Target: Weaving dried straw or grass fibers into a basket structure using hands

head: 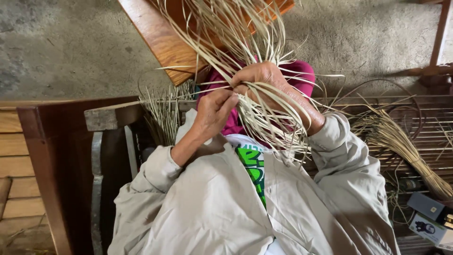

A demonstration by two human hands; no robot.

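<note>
Hands (238, 97) grip pale, thin, splayed straw strips (264, 118).

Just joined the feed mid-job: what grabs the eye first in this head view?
At centre, a fan of pale straw strips sprays up and loops down over both hands. The right hand grips the strips near the top, and the left hand pinches them just below. To the right, a tied bundle of straw lies on the slatted wooden bench.
</note>
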